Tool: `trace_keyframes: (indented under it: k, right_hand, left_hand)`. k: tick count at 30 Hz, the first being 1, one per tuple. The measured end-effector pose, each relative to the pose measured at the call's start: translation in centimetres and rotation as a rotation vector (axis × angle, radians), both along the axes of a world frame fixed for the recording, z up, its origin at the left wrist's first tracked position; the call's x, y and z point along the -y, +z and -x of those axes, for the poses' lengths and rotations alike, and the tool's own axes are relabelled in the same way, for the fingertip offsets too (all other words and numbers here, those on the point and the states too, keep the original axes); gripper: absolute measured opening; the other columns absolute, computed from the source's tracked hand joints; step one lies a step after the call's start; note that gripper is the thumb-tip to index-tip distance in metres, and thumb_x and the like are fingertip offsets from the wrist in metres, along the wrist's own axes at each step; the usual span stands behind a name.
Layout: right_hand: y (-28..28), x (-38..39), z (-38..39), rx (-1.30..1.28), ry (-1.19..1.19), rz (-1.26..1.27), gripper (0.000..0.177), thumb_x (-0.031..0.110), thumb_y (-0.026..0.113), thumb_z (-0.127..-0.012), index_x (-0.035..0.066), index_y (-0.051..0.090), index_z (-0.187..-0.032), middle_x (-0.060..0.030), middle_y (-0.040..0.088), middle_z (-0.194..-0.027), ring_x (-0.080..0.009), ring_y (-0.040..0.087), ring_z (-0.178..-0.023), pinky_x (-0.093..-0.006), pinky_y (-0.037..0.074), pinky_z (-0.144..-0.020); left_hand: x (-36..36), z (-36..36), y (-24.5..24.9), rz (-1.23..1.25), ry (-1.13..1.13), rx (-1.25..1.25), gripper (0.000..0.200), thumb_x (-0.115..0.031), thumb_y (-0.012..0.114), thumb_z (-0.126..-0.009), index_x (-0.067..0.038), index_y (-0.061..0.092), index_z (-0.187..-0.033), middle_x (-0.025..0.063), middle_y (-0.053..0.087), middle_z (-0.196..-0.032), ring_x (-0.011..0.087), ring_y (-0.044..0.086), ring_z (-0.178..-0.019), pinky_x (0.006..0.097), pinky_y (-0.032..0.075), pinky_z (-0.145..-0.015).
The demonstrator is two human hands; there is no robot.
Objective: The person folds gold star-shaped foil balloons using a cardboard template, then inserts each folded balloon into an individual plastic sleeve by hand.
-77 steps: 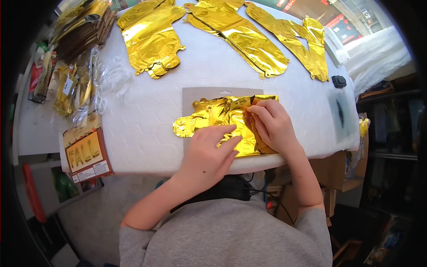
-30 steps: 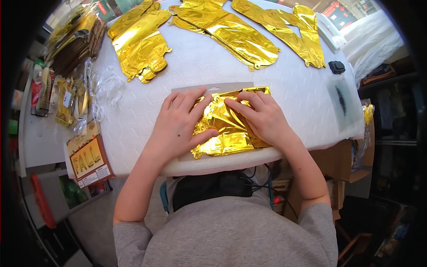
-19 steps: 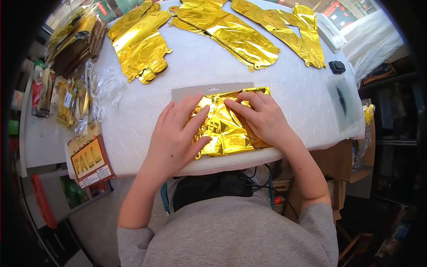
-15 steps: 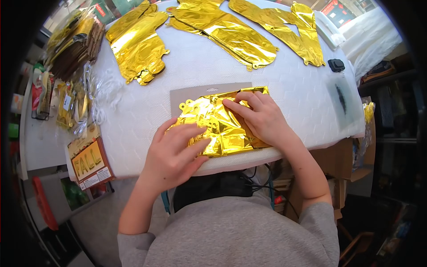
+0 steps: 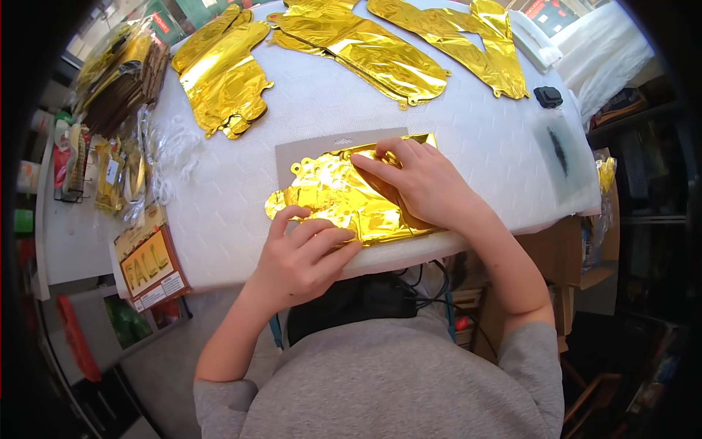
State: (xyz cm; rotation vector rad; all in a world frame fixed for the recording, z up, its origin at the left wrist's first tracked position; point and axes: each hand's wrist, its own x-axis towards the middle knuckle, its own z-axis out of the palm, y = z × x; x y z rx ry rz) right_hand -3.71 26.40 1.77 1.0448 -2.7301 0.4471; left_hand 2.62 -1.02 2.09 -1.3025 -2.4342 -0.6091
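Note:
A gold foil balloon (image 5: 333,197), partly folded and crinkled, lies over a grey card (image 5: 303,150) near the table's front edge. My right hand (image 5: 420,179) grips the foil's right part, its fingers bent over the far side and covering some of it. At the near left edge, my left hand (image 5: 300,256) touches the foil with fingertips apart and slightly curled. Small round tabs stick out on the balloon's left side.
Flat gold foil balloons (image 5: 219,73) lie along the table's far side. A black square object (image 5: 548,96) sits at the right. Packets (image 5: 121,73) are stacked at the left, above a printed "FALL" package (image 5: 150,263). White padded sheeting (image 5: 219,197) covers the table.
My left hand has lowered and shifted right, from hovering over the foil's left end to its near edge, uncovering that end. The right hand stays on the foil, slightly further left.

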Motion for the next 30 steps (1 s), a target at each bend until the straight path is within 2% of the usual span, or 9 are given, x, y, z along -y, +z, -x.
trace_keyframes:
  k: [4,5,6,8,9,13,18,24,30]
  right_hand:
    - [-0.6,0.0,0.0,-0.030,-0.008,-0.010,0.046,0.025,0.068,-0.100,0.029,0.063,-0.146,-0.0075,0.061,-0.123,-0.0290,0.065,-0.106,-0.0421,0.052,-0.088]
    - [-0.7,-0.1,0.0,-0.042,-0.004,-0.022,0.046,0.026,0.068,-0.100,0.030,0.063,-0.146,-0.0073,0.061,-0.124,-0.0288,0.065,-0.106,-0.0421,0.052,-0.088]
    - [-0.8,-0.2,-0.1,-0.045,-0.004,-0.022,0.046,0.026,0.068,-0.100,0.030,0.063,-0.146,-0.0073,0.061,-0.124,-0.0288,0.065,-0.106,-0.0421,0.052,-0.088]
    - [-0.9,-0.4,-0.2,-0.072,-0.009,-0.015,0.046,0.028,0.068,-0.100,0.030,0.063,-0.146,-0.0070,0.061,-0.124,-0.0280,0.065,-0.106,-0.0422,0.052,-0.087]
    - [-0.9,-0.4,-0.3,-0.075,-0.010,-0.011,0.046,0.028,0.068,-0.100,0.030,0.063,-0.146,-0.0070,0.061,-0.124,-0.0280,0.065,-0.106,-0.0422,0.052,-0.087]
    - [-0.7,-0.2,-0.4,-0.067,-0.022,-0.024,0.047,0.028,0.067,-0.100,0.029,0.062,-0.147,-0.0067,0.061,-0.124,-0.0274,0.065,-0.107,-0.0418,0.053,-0.088]
    - [-0.3,0.1,-0.4,-0.061,-0.021,-0.032,0.046,0.026,0.067,-0.100,0.026,0.062,-0.146,-0.0072,0.061,-0.124,-0.0282,0.066,-0.106,-0.0421,0.054,-0.089]
    - [0.6,0.1,-0.1,-0.007,0.006,0.019,0.047,0.020,0.068,-0.099,0.024,0.062,-0.145,-0.0091,0.062,-0.125,-0.0302,0.068,-0.101,-0.0436,0.055,-0.085]
    - [0.2,0.5,0.0,-0.030,0.019,0.012,0.045,0.020,0.068,-0.098,0.022,0.063,-0.143,-0.0105,0.063,-0.122,-0.0315,0.068,-0.099,-0.0435,0.056,-0.083]
  left_hand:
    - [-0.4,0.4,1.7,-0.130,0.066,0.184,0.038,-0.016,0.086,-0.078,-0.014,0.078,-0.114,0.0024,0.073,-0.116,0.0235,0.068,-0.104,0.0465,0.048,-0.100]
    - [0.2,0.4,1.8,-0.058,0.091,0.209,0.049,-0.018,0.087,-0.079,-0.009,0.072,-0.125,0.0118,0.068,-0.129,0.0303,0.066,-0.116,0.0483,0.048,-0.106]
    - [0.3,0.3,1.8,-0.058,0.091,0.205,0.049,-0.018,0.087,-0.079,-0.009,0.072,-0.125,0.0118,0.068,-0.129,0.0303,0.066,-0.116,0.0483,0.048,-0.106]
    - [0.6,-0.2,1.7,-0.176,0.412,0.385,0.068,-0.019,0.087,-0.081,-0.005,0.061,-0.142,0.0193,0.060,-0.142,0.0357,0.061,-0.128,0.0490,0.045,-0.114]
    - [1.4,-0.3,1.2,-0.133,0.412,0.435,0.084,-0.021,0.086,-0.083,-0.001,0.047,-0.154,0.0251,0.049,-0.154,0.0410,0.050,-0.142,0.0487,0.039,-0.121]
    - [1.2,-1.5,0.4,-0.153,0.505,0.413,0.087,-0.022,0.087,-0.084,-0.001,0.044,-0.156,0.0248,0.047,-0.158,0.0419,0.044,-0.149,0.0494,0.035,-0.123]
    - [-0.7,-0.6,2.2,-0.057,0.370,0.305,0.066,-0.016,0.073,-0.096,0.003,0.047,-0.153,0.0242,0.043,-0.162,0.0423,0.037,-0.153,0.0532,0.029,-0.126]
    - [-4.8,-1.3,1.7,0.115,0.254,0.230,0.053,-0.022,0.068,-0.100,0.005,0.056,-0.144,0.0232,0.048,-0.157,0.0383,0.042,-0.151,0.0568,0.029,-0.125]
    - [-4.4,2.4,0.4,0.001,0.335,0.187,0.054,-0.017,0.063,-0.102,0.003,0.050,-0.150,0.0205,0.053,-0.153,0.0361,0.049,-0.145,0.0569,0.028,-0.125]
